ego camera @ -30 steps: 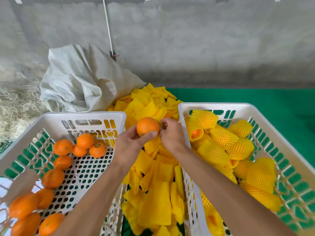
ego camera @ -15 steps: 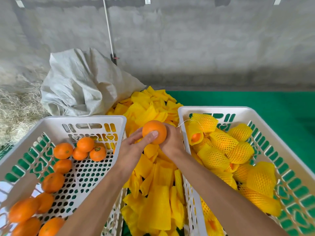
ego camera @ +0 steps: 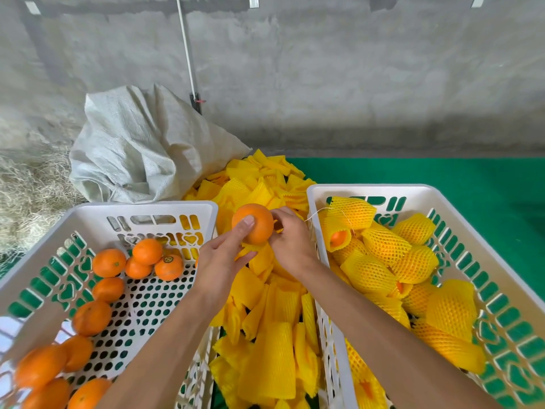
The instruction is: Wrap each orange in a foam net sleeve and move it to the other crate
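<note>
Between the two crates, over the heap of foam sleeves (ego camera: 271,358), my left hand (ego camera: 219,261) grips the orange (ego camera: 256,228), thumb on top; my right hand (ego camera: 290,240) pinches a yellow sleeve (ego camera: 252,247) at its underside.

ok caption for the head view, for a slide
Both hands hold a bare orange over loose foam sleeves, between two crates.

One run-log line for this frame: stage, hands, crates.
stage: sleeving | left hand: holds orange | right hand: pinches foam sleeve at its underside | left crate: bare oranges | right crate: wrapped oranges
</note>
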